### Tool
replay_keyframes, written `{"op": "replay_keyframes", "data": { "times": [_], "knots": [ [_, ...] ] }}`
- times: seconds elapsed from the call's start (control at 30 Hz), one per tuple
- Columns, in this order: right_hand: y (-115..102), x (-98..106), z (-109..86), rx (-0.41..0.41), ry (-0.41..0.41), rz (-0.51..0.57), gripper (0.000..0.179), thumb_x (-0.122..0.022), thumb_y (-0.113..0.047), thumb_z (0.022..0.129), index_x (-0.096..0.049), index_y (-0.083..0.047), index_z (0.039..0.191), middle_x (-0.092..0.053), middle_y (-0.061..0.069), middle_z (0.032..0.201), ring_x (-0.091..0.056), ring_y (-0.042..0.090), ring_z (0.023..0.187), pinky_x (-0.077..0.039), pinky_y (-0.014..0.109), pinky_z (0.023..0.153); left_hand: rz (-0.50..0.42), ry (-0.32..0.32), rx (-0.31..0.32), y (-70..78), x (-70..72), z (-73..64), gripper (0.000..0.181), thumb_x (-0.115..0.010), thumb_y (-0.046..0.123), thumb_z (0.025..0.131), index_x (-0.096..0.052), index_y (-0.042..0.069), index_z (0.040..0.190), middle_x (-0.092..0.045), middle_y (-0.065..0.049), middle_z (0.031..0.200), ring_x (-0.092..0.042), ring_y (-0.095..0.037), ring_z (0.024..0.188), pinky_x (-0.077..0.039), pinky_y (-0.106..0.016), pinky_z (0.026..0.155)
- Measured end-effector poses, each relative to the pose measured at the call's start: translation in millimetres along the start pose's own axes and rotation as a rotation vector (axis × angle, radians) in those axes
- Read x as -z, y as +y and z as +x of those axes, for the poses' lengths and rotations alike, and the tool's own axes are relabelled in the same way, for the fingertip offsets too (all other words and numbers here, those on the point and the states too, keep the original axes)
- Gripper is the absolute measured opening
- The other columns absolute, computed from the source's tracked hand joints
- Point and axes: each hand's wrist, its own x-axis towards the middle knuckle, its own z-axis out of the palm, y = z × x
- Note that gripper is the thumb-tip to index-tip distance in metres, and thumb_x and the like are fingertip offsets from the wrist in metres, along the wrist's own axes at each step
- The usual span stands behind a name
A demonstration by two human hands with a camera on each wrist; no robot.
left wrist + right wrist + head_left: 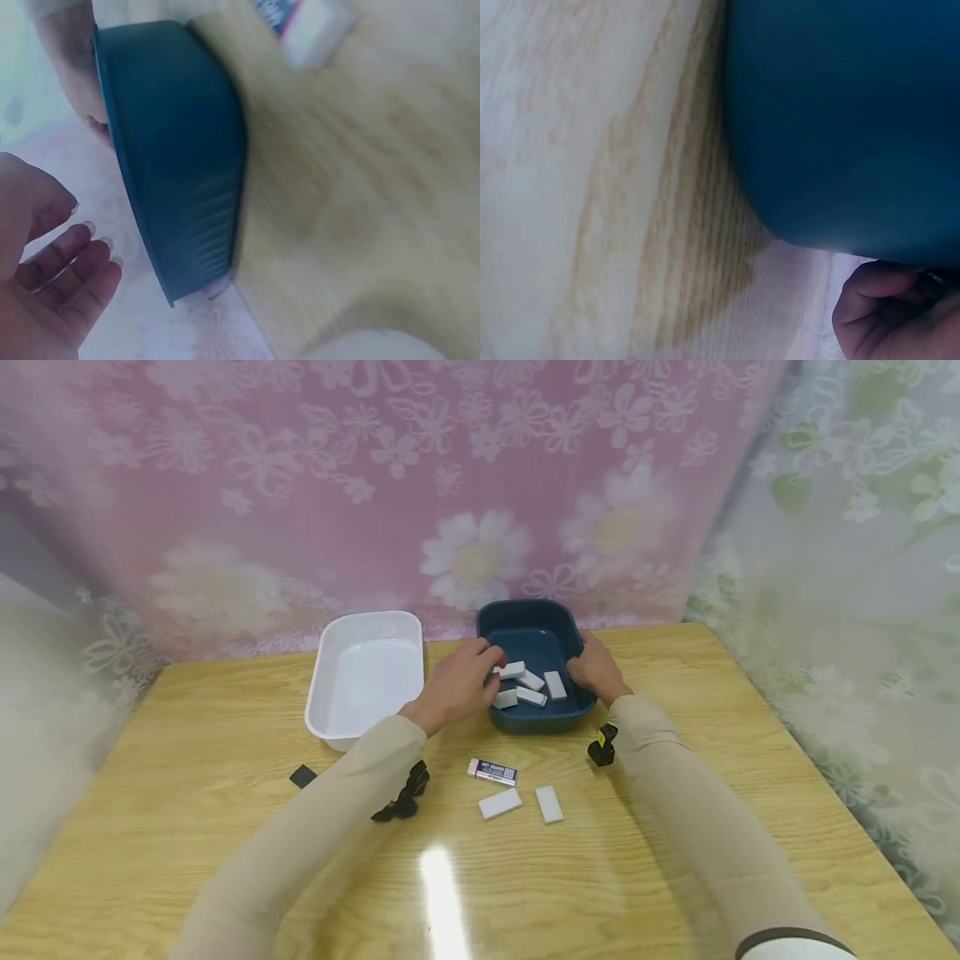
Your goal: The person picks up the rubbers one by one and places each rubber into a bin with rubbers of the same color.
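The left hand (459, 681) hides part of the left rim of the blue bin (540, 724) and the ends of some white blocks (555, 685) inside it, so I can't count them for sure. The left wrist view is blurry, and the eraser in its sleeve (492, 772) is cut off at the top there. In the right wrist view the blue wall takes up a big part, and the right hand (597, 670) shows only in a corner — its fingertips are hard to see.

The left hand's grip is loose: the fingers bend a little, with a gap to the thumb, and hold nothing, just beside the bin. The right hand's grip is closed round the bin's right side.

Both the blue bin and the white bin (365, 672) stand near the back edge of the desk (187, 760), by the pink cloth (300, 510). A strip of wood shows between them — and wide wood runs out to both sides. Two more blocks (500, 803) lie in front, near the eraser.
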Motion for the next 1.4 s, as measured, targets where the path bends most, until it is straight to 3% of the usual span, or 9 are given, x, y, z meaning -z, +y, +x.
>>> {"op": "replay_keyframes", "data": {
  "times": [0.13,0.27,0.37,0.47,0.6,0.7,0.87,1.1,1.4],
  "knots": [
    [2,1,3.0,-0.007,0.003,0.001,0.067,-0.037,-0.004,0.09,-0.013,-0.001,0.151,-0.024,0.025,0.151,-0.027,0.042,0.135,-0.029,0.054,0.105,0.023,0.014,-0.063,0.0,0.2,-17.1,0.016,-0.058,0.017,0.091,-0.063,0.013,0.106,-0.058,-0.001,0.095,-0.052,-0.014,0.077,-0.045,-0.028,0.064],
    [3,2,4.5,-0.014,-0.001,0.007,0.066,-0.037,-0.005,0.09,-0.013,-0.001,0.151,-0.025,0.026,0.15,-0.029,0.043,0.134,-0.031,0.055,0.104,0.091,-0.006,-0.18,4.8,-1.2,-36.3,0.015,-0.06,0.022,0.09,-0.063,0.015,0.102,-0.059,0.001,0.093,-0.056,-0.014,0.075,-0.048,-0.029,0.062],
    [4,4,4.2,-0.014,0.003,0.02,0.066,-0.038,-0.004,0.09,-0.014,-0.001,0.151,-0.027,0.026,0.149,-0.03,0.043,0.133,-0.032,0.055,0.102,0.108,-0.078,-0.259,10.4,-3.7,-46.6,0.015,-0.06,0.025,0.091,-0.063,0.015,0.102,-0.06,0.001,0.096,-0.058,-0.014,0.081,-0.05,-0.031,0.068],
    [5,5,4.2,-0.006,0.006,0.035,0.066,-0.038,-0.003,0.089,-0.014,-0.001,0.151,-0.027,0.027,0.148,-0.03,0.044,0.133,-0.032,0.056,0.102,0.103,-0.191,-0.301,14.9,-8.7,-53.4,0.018,-0.06,0.025,0.092,-0.063,0.016,0.107,-0.059,0.002,0.101,-0.058,-0.013,0.088,-0.049,-0.03,0.076],
    [5,4,3.3,0.001,-0.007,0.037,0.068,-0.038,-0.003,0.089,-0.012,0.0,0.151,-0.023,0.026,0.151,-0.027,0.043,0.135,-0.029,0.056,0.104,0.089,-0.306,-0.314,18.5,-17.2,-61.3,0.023,-0.059,0.026,0.093,-0.061,0.017,0.114,-0.057,0.003,0.105,-0.055,-0.011,0.092,-0.047,-0.028,0.081],
    [7,3,1.7,-0.008,-0.014,0.027,0.068,-0.038,-0.004,0.089,-0.011,-0.001,0.151,-0.022,0.026,0.151,-0.025,0.043,0.135,-0.028,0.056,0.105,0.106,-0.34,-0.326,21.4,-22.5,-65.7,0.028,-0.058,0.029,0.094,-0.06,0.016,0.118,-0.055,0.002,0.11,-0.053,-0.012,0.097,-0.046,-0.029,0.084],
    [9,2,1.6,-0.013,-0.002,0.017,0.066,-0.038,-0.005,0.09,-0.012,0.0,0.151,-0.025,0.026,0.15,-0.027,0.043,0.134,-0.028,0.056,0.105,0.169,-0.353,-0.346,24.1,-28.8,-69.4,0.031,-0.059,0.026,0.093,-0.06,0.017,0.123,-0.055,0.0,0.116,-0.052,-0.014,0.102,-0.045,-0.03,0.089],
    [11,3,0.9,-0.023,0.001,0.01,0.067,-0.038,-0.004,0.09,-0.011,0.001,0.151,-0.022,0.026,0.151,-0.025,0.043,0.136,-0.027,0.055,0.106,0.133,-0.411,-0.332,27.3,-35.1,-72.1,0.033,-0.057,0.02,0.095,-0.059,0.018,0.127,-0.056,0.002,0.12,-0.051,-0.014,0.11,-0.041,-0.032,0.096],
    [13,3,0.1,-0.031,0.013,0.033,0.066,-0.037,-0.004,0.09,-0.012,0.0,0.151,-0.022,0.026,0.151,-0.025,0.043,0.136,-0.028,0.056,0.105,0.03,-0.4,-0.298,25.9,-34.0,-70.6,0.031,-0.06,0.01,0.094,-0.063,0.018,0.124,-0.055,0.001,0.112,-0.051,-0.014,0.102,-0.042,-0.026,0.091]
  ]
}}
